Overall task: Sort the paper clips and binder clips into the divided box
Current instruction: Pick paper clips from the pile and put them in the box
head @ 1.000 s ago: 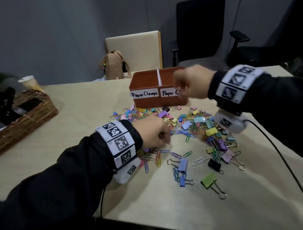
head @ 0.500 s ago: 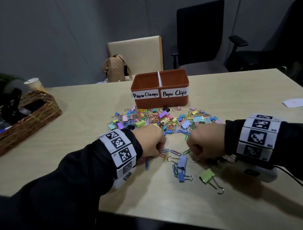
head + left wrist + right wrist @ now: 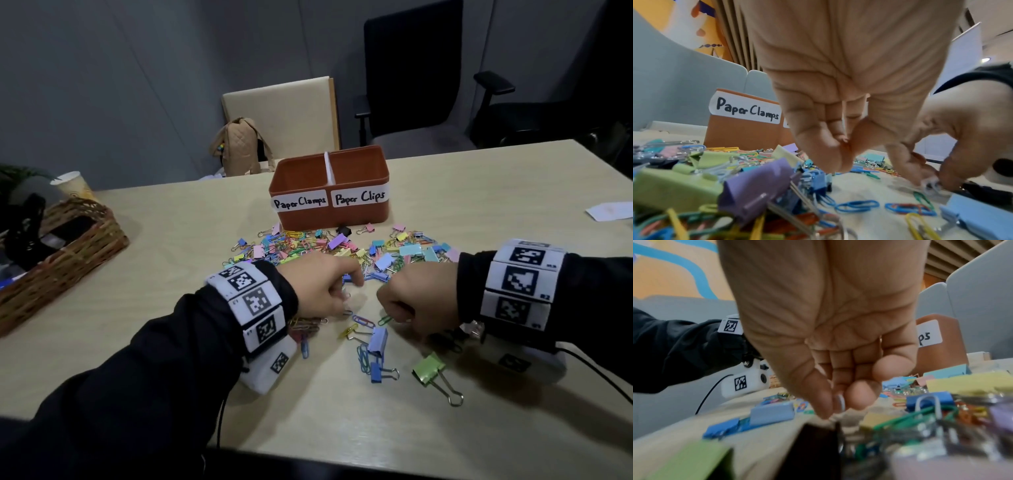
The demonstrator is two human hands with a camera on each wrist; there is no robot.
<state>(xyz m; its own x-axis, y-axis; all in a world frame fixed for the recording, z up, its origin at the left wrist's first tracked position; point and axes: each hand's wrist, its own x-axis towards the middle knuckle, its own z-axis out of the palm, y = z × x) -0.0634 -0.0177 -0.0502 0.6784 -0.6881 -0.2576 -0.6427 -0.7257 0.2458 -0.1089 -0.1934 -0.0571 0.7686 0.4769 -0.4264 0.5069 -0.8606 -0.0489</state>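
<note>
A brown divided box (image 3: pixel 329 219) stands mid-table, its halves labelled "Paper Clamps" and "Paper Clips". In front of it lies a pile of coloured paper clips and binder clips (image 3: pixel 342 250). My left hand (image 3: pixel 346 291) hovers low over the pile's near edge with thumb pressed to curled fingertips (image 3: pixel 830 159). A paper clip's wire loop shows under them. My right hand (image 3: pixel 390 317) is just to the right, knuckles up. It pinches a silver paper clip (image 3: pixel 841 402) at the table top, also seen as the silver clip (image 3: pixel 931 185) in the left wrist view.
Loose blue binder clips (image 3: pixel 376 342), a green binder clip (image 3: pixel 428 371) and a yellow paper clip (image 3: pixel 347 330) lie nearer me. A wicker basket (image 3: pixel 68 257) and paper cup (image 3: pixel 72 185) sit far left. A paper slip (image 3: pixel 609 210) is far right. Chairs and a tan bag (image 3: pixel 239 147) stand behind.
My right hand came down from above the box to the table beside my left hand and closed on a clip. My left hand stayed over the pile's near edge.
</note>
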